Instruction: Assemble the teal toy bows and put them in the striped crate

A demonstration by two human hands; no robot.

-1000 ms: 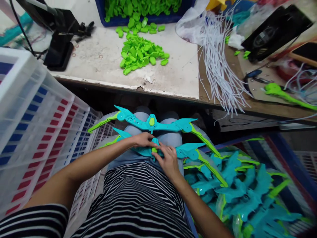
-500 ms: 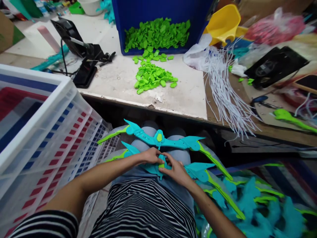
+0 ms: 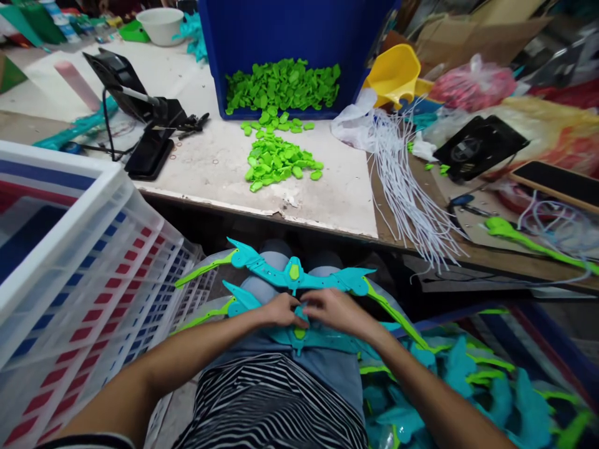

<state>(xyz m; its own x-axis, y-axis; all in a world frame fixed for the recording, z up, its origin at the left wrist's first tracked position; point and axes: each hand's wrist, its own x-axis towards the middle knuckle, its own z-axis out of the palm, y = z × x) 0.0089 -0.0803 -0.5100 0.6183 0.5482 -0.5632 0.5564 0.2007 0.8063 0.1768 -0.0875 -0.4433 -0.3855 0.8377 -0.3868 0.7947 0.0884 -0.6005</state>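
Two turquoise toy bows with lime-green limbs lie across my lap. The far toy bow [image 3: 322, 279] rests over the knees, with a green oval piece [image 3: 294, 271] at its centre. The nearer toy bow [image 3: 322, 338] lies against the thighs and has a green piece [image 3: 299, 333] in its middle. My left hand [image 3: 282, 310] is closed on that nearer bow's centre, just above the green piece. My right hand [image 3: 333, 307] is at the same spot from the right, fingers bent and drawn together. What its fingertips pinch is hidden.
On the bench ahead lies a pile of green pieces [image 3: 281, 161], spilling from a tipped blue bin [image 3: 215, 81]. White cords [image 3: 407, 199] hang over the bench edge. A white plastic basket [image 3: 112, 181] stands left. More turquoise and green bows [image 3: 496, 399] fill a container at lower right.
My right hand has shifted off the green piece to just above it, back of the hand turned up. My left hand stays at the bow's centre. The view has tilted slightly.
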